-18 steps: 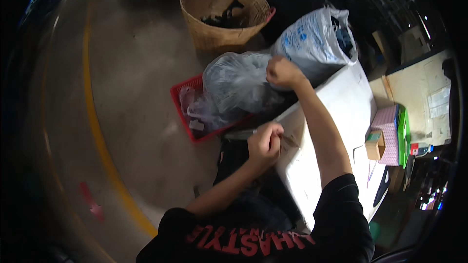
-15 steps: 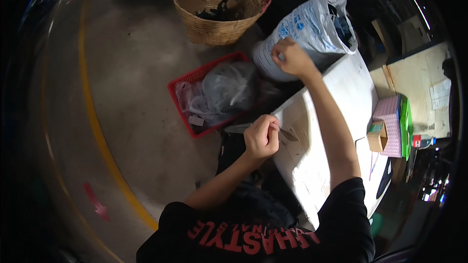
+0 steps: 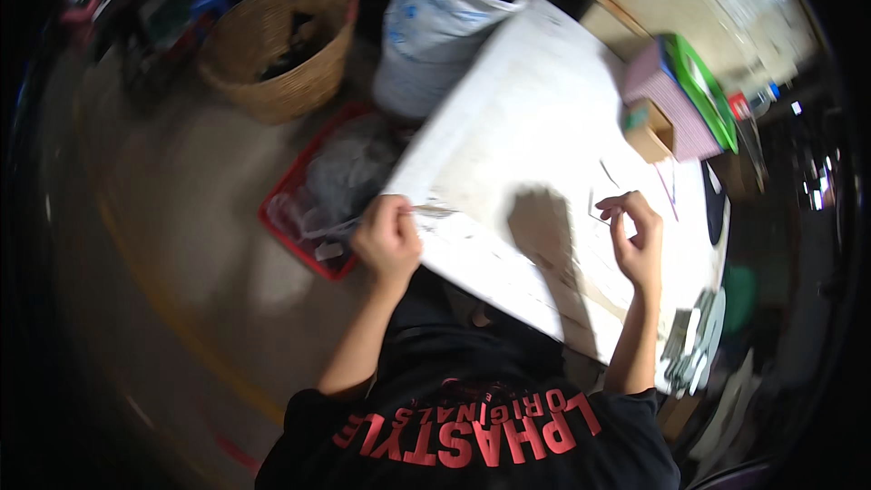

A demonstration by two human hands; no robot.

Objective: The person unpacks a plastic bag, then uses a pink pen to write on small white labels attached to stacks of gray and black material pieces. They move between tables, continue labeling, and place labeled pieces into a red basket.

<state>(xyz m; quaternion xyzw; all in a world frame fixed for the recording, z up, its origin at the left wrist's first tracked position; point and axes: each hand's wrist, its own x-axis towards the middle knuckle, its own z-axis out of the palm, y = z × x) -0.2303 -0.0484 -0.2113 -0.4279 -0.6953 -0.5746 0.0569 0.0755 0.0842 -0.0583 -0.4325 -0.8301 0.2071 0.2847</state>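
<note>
My left hand (image 3: 390, 238) is closed in a fist at the left edge of the white table (image 3: 517, 100). What it may hold is hidden inside the fingers. Over the right part of the table, my right hand (image 3: 638, 234) has loosely bent fingers, with the thumb apart from them and nothing visible between. A dark shadow falls on the tabletop left of it. Just beyond my left hand, on the floor, a red plastic basket (image 3: 272, 218) holds clear plastic bags (image 3: 349, 168).
Beyond the red basket are a wicker basket (image 3: 308, 86) with dark contents and a white sack (image 3: 422, 45) of dark material. Along the table's right side stand a small cardboard box (image 3: 649, 132), a pink-and-green box (image 3: 667, 82) and a stack of grey-green pieces (image 3: 694, 345).
My view has swung right toward the table. My right hand has come back from beside the white sack to over the tabletop. The left fist stays by the table's edge.
</note>
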